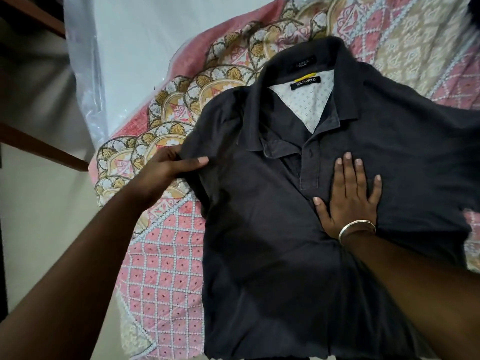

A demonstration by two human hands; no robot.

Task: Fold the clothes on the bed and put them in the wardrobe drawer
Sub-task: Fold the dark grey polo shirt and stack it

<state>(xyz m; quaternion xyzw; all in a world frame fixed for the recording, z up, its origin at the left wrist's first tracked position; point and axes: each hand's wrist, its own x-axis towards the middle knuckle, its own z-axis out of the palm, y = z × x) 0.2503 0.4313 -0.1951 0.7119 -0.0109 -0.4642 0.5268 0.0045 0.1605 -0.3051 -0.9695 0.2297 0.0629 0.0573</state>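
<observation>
On the quilted bed (166, 255), the dark polo shirt (272, 242) lay collar-away; left hand (168, 167) pinched its left sleeve edge, right hand (348, 198) pressed flat beside the placket.

Single head view, close above bed (166, 255), facing forward and down.

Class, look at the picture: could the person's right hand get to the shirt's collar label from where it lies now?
Probably yes. The right hand lies flat on the dark polo shirt just below the placket, and nothing covers the open collar or its label beyond.
</observation>
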